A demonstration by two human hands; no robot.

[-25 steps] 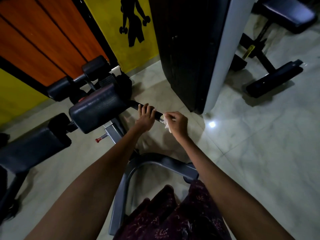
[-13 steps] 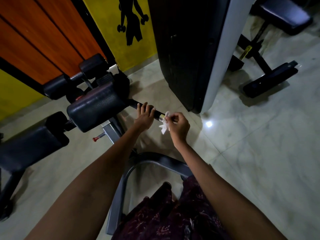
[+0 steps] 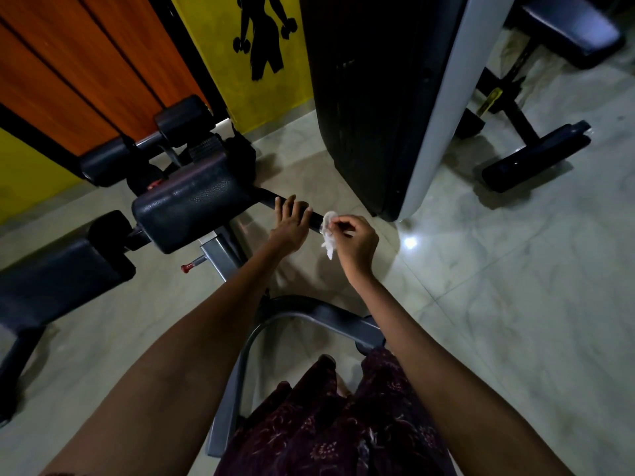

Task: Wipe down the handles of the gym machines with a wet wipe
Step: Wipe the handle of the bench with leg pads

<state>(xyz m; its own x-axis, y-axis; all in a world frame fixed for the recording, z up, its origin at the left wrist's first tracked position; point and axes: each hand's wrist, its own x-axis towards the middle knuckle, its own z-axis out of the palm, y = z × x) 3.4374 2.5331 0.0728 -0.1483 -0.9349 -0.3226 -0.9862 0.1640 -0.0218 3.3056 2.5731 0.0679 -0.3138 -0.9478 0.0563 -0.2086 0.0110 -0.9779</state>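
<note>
The black handle (image 3: pixel 268 195) sticks out from the padded roller (image 3: pixel 192 207), low over the tile floor (image 3: pixel 481 304). My left hand (image 3: pixel 290 225) is wrapped over it. My right hand (image 3: pixel 355 242) pinches the white wet wipe (image 3: pixel 329 231) right at the handle's end.

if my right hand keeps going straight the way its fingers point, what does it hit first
Most likely the tip of the black cylindrical machine handle. The right hand pinches the crumpled white wet wipe right at that end, beside the left hand gripping the bar; depth is unclear.
</note>
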